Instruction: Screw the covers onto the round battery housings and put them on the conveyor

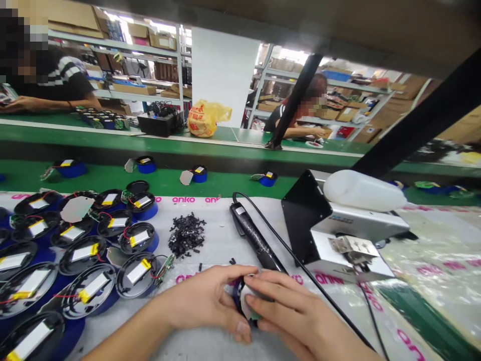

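Observation:
My left hand (pixel 210 298) is closed around the side of a round blue housing (pixel 238 293), thumb at the near edge. Over its face lie the fingers of my right hand (pixel 289 308), pressed on a pale, disc-like circuit board (pixel 248 300). Much of the housing is hidden by both hands. Just beyond them a black electric screwdriver (pixel 257 238) with a cable rests on the white sheet. A heap of small black pieces (pixel 187 234) lies to the left of it.
Several open blue housings with batteries (pixel 137 273) crowd the left side. A metal dispenser-like machine (pixel 349 250) stands at right, a white bottle (pixel 361 190) on top. More housings sit on the green belt (pixel 229 183). Two people work across the bench, near a yellow bag (pixel 205 119).

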`<state>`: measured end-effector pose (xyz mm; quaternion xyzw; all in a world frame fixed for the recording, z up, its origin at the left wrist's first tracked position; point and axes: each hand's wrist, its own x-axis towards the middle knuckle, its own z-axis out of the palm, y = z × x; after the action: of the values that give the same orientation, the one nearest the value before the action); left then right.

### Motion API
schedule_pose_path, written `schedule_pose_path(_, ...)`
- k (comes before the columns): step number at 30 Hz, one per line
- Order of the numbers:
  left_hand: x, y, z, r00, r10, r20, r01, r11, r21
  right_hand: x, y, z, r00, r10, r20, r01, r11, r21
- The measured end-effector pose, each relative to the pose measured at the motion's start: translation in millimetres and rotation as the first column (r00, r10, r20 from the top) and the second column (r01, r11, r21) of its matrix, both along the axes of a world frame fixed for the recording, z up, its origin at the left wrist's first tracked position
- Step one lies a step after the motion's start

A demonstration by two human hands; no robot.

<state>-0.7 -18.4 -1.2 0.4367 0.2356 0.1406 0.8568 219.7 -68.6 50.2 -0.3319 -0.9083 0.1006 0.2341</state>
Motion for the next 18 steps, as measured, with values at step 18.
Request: schedule_pose_path(18,6,-5,4.2,0.997,0.065,-0.043,-0.065,0.998,0.012,4,-9,-7.5,0.989,-0.137,0.052,0.138,0.990,-0.009)
